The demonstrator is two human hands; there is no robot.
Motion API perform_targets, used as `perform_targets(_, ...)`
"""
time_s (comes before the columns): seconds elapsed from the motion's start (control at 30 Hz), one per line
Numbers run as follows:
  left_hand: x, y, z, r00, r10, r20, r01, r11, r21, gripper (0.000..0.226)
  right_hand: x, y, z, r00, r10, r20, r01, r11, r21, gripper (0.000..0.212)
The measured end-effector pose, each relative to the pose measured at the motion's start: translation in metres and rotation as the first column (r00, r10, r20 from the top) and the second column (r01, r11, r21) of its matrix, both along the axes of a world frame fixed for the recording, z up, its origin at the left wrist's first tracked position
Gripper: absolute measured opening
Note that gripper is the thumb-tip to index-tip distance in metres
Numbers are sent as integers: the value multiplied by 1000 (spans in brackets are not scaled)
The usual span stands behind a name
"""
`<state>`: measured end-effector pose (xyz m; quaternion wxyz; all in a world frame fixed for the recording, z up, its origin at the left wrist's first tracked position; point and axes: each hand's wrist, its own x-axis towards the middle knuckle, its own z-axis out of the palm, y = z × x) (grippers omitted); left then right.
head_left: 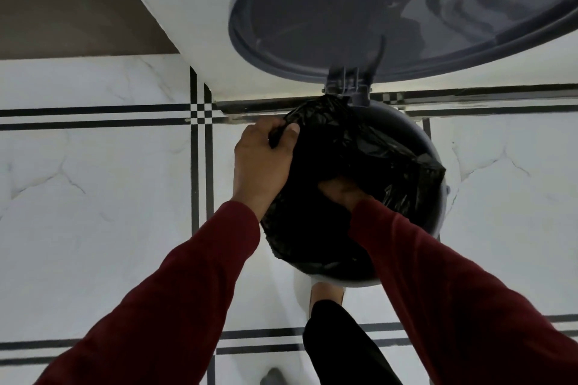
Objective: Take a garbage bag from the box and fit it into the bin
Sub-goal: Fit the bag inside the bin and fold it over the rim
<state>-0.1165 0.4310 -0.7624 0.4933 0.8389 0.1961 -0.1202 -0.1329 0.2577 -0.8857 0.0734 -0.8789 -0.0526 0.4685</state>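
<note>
No legible text, label, brand, number or sign appears on the black garbage bag [350,147], the bin [434,209], its raised lid [312,19] or the tiled floor [93,197].

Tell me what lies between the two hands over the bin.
In the head view, only crumpled black garbage bag spans the stretch between the left hand, gripping its edge, and the right hand, which reaches down into it inside the bin.

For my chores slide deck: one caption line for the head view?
Left hand pinches the black garbage bag's edge while the right hand reaches inside the open-lidded bin.
</note>
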Motion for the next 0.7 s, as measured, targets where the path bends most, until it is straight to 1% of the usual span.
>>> perform_targets(0.03, 0, 0, 1, 1000, 2, -7, -2, 1000, -12, 23, -1, -2, 0, 1000, -29, 10, 29, 1000, 11, 51)
perform_targets(0.1, 1, 1, 2, 1000, -3, -19, 2, 1000, -29, 23, -4, -7, 8, 990, -138, -20, 139, 990, 25, 46)
perform_targets(0.2, 3, 1, 6, 999, -14, -34, 14, 1000, -12, 23, -5, -10, 35, 950, -288, -123, 291, 957, 13, 46)
perform_targets(0.27, 4, -1, 11, 998, 1, -56, 0, 1000, 24, 25, -7, -9, 58, 953, -281, -116, 287, 957, 42, 53)
perform_targets(0.3, 4, -2, 13, 998, 4, -67, 1, 998, 65, 28, -9, -10, 68, 975, -211, -71, 216, 974, 63, 54)
perform_targets(0.33, 4, -4, 19, 997, -4, -76, 13, 993, 116, 33, -11, -12, 87, 984, -178, -10, 178, 980, 94, 51)
perform_targets(0.37, 3, -4, 24, 997, -16, -76, 28, 987, 160, 42, -14, -15, 99, 984, -164, 70, 153, 978, 142, 46)
perform_targets(0.4, 3, -6, 32, 997, -25, -68, 37, 982, 186, 54, -20, -19, 113, 965, -180, 189, 145, 972, 186, 41)
perform_targets(0.43, 1, -6, 39, 998, -31, -58, 43, 976, 212, 66, -26, -23, 127, 914, -230, 334, 153, 958, 241, 36)
perform_targets(0.47, -2, -7, 47, 998, -32, -45, 42, 966, 255, 74, -34, -27, 142, 827, -324, 460, 192, 931, 310, 30)
perform_targets(0.5, -8, -6, 53, 999, -34, -19, 38, 947, 319, 76, -42, -30, 156, 722, -409, 558, 231, 903, 363, 24)
perform_targets(0.53, -16, -5, 60, 999, -42, 17, 33, 926, 375, 72, -51, -32, 172, 622, -449, 641, 275, 892, 357, 19)
perform_targets(0.57, -27, -4, 65, 996, -68, 63, 36, 910, 413, 63, -61, -33, 183, 563, -450, 693, 320, 892, 319, 19)
perform_targets(0.6, -39, -3, 68, 988, -120, 99, 67, 903, 424, 50, -71, -36, 191, 556, -434, 709, 365, 894, 262, 24)
perform_targets(0.63, -53, -2, 71, 973, -199, 116, 136, 902, 411, 37, -81, -37, 195, 581, -426, 694, 416, 888, 197, 30)
perform_targets(0.67, -67, -1, 72, 948, -304, 95, 247, 890, 382, 29, -90, -39, 198, 631, -413, 657, 459, 881, 112, 34)
perform_targets(0.7, -80, -1, 73, 902, -431, 29, 393, 845, 362, 28, -97, -40, 199, 703, -385, 598, 469, 883, 17, 35)
